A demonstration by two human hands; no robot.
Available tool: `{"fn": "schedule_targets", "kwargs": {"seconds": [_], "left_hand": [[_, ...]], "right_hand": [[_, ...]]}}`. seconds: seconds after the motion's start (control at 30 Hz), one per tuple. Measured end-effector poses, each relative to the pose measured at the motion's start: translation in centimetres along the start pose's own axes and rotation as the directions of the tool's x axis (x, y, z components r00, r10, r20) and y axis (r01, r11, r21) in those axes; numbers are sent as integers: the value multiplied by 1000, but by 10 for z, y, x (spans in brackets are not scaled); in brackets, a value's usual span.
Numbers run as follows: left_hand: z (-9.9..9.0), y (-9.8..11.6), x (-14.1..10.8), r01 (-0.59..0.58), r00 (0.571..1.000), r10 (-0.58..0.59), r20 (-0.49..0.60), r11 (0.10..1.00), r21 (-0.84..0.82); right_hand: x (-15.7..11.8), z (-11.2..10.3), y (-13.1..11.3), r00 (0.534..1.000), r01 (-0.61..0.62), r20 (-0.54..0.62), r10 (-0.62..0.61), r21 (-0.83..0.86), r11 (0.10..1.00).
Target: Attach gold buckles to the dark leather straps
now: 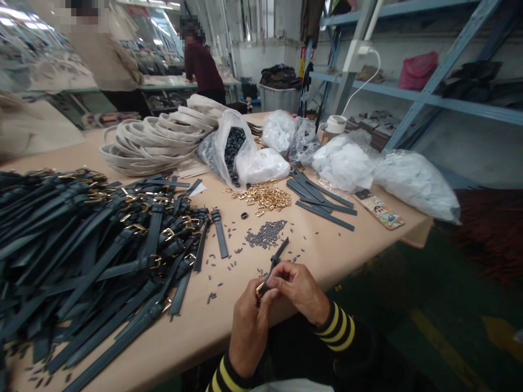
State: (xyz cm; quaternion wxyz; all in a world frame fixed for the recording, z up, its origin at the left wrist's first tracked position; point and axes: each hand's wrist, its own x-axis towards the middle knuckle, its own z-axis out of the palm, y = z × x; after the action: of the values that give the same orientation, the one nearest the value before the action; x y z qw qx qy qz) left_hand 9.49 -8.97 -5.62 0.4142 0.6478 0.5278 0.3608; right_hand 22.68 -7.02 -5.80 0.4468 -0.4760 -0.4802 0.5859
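Note:
Near the table's front edge, my left hand (248, 321) is closed round the buckle end of a short dark strap (279, 249). The strap's gold buckle (260, 289) shows between my left fingers. My right hand (300, 288) pinches the same strap just above the buckle; its fingertips meet those of the left. The strap's free end points up and away from me. Beyond my hands lies a heap of small dark pieces (266, 234), and behind it a pile of gold buckles (267, 197). Several loose dark straps (318, 197) lie to the right of the buckles.
A large pile of buckled dark straps (102, 250) covers the table's left side. Behind are coiled pale straps (159, 136) and an open bag of black loops (235, 149). White plastic bags (417, 179) and a phone (379, 209) lie right. Two people stand farther back.

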Motion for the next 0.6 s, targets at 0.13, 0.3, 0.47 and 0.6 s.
{"fn": "schedule_targets", "kwargs": {"seconds": [0.13, 0.3, 0.47, 0.6], "left_hand": [[-9, 6, 5, 78, 996, -76, 48, 995, -56], [-18, 5, 9, 212, 976, -200, 89, 963, -165], [-18, -4, 9, 217, 973, -192, 126, 950, -225], [-12, -3, 7, 225, 963, -182, 197, 947, -227]], "right_hand": [[-3, -14, -19, 992, 101, 103, -77, -248, 964], [-4, -44, -49, 938, 267, 33, -345, -702, 660], [-4, -61, -51, 867, 191, 451, 211, -694, 694], [-6, -54, -47, 788, 16, 516, 337, -564, 826]]}}
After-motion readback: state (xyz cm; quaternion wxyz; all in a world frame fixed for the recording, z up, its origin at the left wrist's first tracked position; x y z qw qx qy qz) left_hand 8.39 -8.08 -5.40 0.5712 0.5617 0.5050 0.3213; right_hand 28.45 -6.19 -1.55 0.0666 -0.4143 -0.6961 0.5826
